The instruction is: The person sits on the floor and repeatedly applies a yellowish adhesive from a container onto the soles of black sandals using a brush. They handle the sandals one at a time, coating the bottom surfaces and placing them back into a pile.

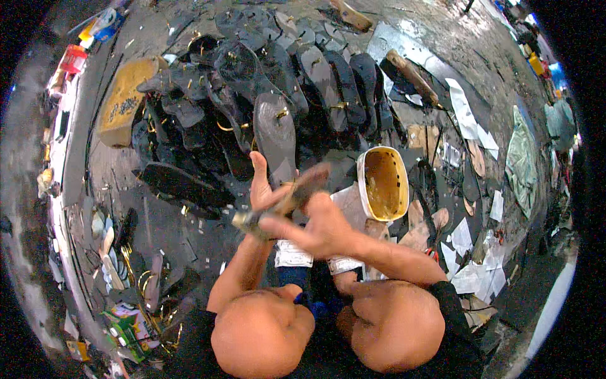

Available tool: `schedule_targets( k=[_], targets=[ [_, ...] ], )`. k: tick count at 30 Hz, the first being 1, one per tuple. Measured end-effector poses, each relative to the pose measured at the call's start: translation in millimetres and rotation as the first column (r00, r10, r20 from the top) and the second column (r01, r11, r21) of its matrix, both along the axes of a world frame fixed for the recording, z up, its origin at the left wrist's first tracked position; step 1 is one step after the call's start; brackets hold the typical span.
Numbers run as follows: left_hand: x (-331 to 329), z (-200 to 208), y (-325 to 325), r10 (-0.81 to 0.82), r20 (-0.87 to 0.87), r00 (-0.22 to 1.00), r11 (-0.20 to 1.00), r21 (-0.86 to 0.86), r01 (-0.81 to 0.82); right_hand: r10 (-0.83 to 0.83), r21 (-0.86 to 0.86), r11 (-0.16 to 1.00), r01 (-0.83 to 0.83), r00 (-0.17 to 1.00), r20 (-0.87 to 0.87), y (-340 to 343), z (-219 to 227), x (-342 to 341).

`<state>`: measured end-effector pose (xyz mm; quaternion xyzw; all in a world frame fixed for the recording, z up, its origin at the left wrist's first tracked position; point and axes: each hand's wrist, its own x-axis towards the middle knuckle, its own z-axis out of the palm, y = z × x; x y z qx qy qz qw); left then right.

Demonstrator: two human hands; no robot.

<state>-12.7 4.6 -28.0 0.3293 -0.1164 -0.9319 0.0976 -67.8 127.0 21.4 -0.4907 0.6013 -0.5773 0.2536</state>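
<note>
Over my lap, a brown and dark shoe-like piece [306, 184], smeared by motion, slants between my hands; I cannot make out its exact kind. My right hand [327, 228] is closed around it, thumb side toward the left. Behind it my left hand [260, 189] is upright, a digit stretched upward, the piece crossing in front of its palm; its other fingers are partly hidden. Just beyond, a dark sandal [274, 129] with a brass-coloured fitting lies against a large heap of black sandals [243, 66]. To the right of my hands stands an oval yellow-lined tub [361, 183] with a pale rim.
A yellowish block [120, 104] with dark specks lies left of the heap. Farther right are a wooden piece [411, 77], paper scraps [483, 271] and a green cloth [521, 164]. Small offcuts and a colourful packet [129, 328] litter the floor at left.
</note>
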Motion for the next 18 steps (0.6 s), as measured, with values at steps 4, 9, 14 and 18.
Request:
schedule_targets(
  k=[4, 9, 14, 18],
  targets=[
    [2, 2, 12, 0.053, 0.023, 0.998, 0.965, -0.257, -0.046, -0.430, 0.102, 0.903, 0.418, 0.869, 0.245, -11, -14, -62],
    [8, -4, -12, 0.186, 0.015, 0.982, 0.950, -0.259, -0.176, -0.350, 0.084, 0.933, 0.350, 0.937, -0.017, 5, -18, -20],
    [11, -5, -12, 0.154, -0.028, 0.988, 0.970, -0.183, -0.157, -0.473, 0.183, 0.874, 0.451, 0.874, 0.107, -2, -26, -58],
    [26, -44, -16, -0.022, -0.176, 0.984, 0.996, 0.080, 0.036, -0.157, 0.000, 0.988, 0.157, 0.985, -0.067, -1, -15, 0]
  ],
)
